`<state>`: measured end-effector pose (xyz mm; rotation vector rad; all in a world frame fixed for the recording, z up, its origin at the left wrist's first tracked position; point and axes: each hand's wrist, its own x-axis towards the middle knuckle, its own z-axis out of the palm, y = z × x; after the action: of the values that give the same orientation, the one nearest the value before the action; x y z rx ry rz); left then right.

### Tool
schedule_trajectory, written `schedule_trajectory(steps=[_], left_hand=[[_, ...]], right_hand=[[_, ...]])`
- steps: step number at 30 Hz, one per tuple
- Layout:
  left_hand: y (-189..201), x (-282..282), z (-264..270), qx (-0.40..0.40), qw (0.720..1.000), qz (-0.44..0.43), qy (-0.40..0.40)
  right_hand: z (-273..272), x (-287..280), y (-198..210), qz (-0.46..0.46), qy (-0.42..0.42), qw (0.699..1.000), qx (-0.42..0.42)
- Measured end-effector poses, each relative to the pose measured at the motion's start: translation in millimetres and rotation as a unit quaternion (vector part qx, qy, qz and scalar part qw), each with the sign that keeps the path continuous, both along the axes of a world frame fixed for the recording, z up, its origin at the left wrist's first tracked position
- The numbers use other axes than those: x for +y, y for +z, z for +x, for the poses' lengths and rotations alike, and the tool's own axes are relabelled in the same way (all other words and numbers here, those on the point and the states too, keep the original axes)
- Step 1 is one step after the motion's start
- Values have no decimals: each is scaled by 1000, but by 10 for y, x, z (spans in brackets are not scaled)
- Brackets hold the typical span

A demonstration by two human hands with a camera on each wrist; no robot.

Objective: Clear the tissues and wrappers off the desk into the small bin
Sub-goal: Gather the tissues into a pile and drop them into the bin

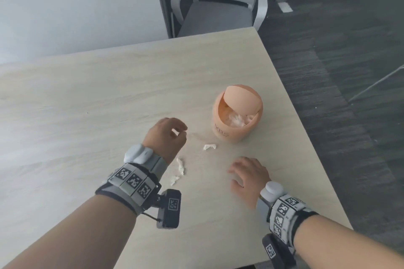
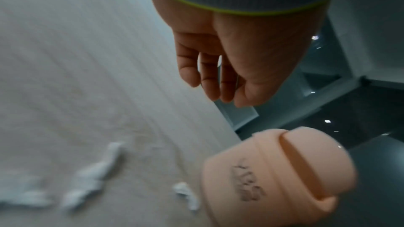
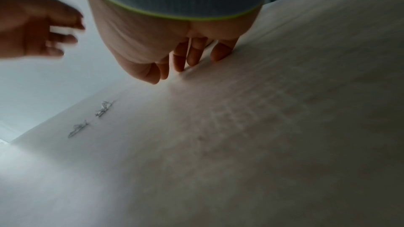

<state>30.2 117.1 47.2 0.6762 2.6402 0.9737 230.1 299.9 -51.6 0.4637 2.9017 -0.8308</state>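
A small peach bin (image 1: pixel 237 116) stands on the desk's right half, its swing lid tipped and white tissue showing inside. My left hand (image 1: pixel 178 133) hovers just left of the bin, fingers loosely curled and holding nothing; in the left wrist view the left hand (image 2: pixel 220 91) is empty above the bin (image 2: pixel 280 175). A small tissue scrap (image 1: pixel 209 147) lies in front of the bin. A longer torn tissue strip (image 1: pixel 181 167) lies beside my left wrist. My right hand (image 1: pixel 235 178) rests on the desk nearer me, its fingertips (image 3: pixel 220 53) touching the wood.
The pale wooden desk (image 1: pixel 87 105) ends close to the right of the bin, with dark carpet (image 1: pixel 328 72) beyond. A grey office chair (image 1: pixel 218 11) stands behind the far edge. More tissue bits (image 3: pixel 104 108) show far off in the right wrist view.
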Motion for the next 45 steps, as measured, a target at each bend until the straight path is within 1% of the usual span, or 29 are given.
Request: schedule_trajectory(steps=[3, 5, 8, 11, 14, 16, 18, 21, 23, 25, 27, 30, 32, 33, 35, 37, 41, 43, 45], left_hand=[[-368, -436, 15, -55, 994, -98, 19], [-596, -716, 81, -82, 987, -137, 23], [-738, -843, 204, -108, 981, -162, -19], [-773, -875, 271, -120, 973, -180, -75], [-766, -787, 275, -104, 959, -210, -156], [-763, -721, 227, -97, 951, -227, -186], [-785, -686, 186, -104, 952, -220, -185], [-837, -722, 148, -110, 968, -169, -151], [-895, -779, 144, -101, 975, -144, -134], [-930, -843, 154, -98, 978, -135, -124], [-952, -941, 158, -97, 983, -122, -95], [-982, -1154, 149, -105, 989, -96, -32], [-975, -1284, 141, -119, 989, -84, -15], [-970, -1342, 124, -128, 988, -82, -17], [-959, -1385, 113, -138, 987, -78, -25], [-969, -1409, 89, -140, 987, -76, -26], [-1001, -1400, 46, -131, 988, -79, -35], [-1018, -1401, 15, -127, 987, -85, -51], [-1019, -1404, -18, -127, 984, -101, -70]], right_hand=[[-231, -48, 5, -26, 27, 999, 8], [-414, -167, -30, -11, 50, 999, 16], [-568, -287, -22, 13, 19, 1000, 7], [-716, -397, -71, 8, 12, 1000, 26], [-826, -467, -112, -1, 46, 998, 40], [-880, -528, -106, -14, 67, 997, 23], [-900, -584, -80, -26, 75, 997, 5], [-922, -635, -38, -33, 75, 996, -22], [-951, -665, 9, -30, 55, 997, -43], [-981, -700, 38, -48, 31, 997, -57], [-1038, -775, 58, -87, -4, 995, -48], [-1204, -882, 51, -121, -62, 991, 2], [-1310, -919, 36, -130, -65, 989, -7], [-1355, -935, 22, -124, -52, 991, -23], [-1393, -918, 13, -80, 0, 995, -59], [-1417, -911, 28, -40, 41, 996, -74], [-1456, -889, 89, 4, 80, 992, -95], [-1506, -873, 95, 7, 56, 994, -95], [-1589, -826, 102, -13, -33, 996, -78]])
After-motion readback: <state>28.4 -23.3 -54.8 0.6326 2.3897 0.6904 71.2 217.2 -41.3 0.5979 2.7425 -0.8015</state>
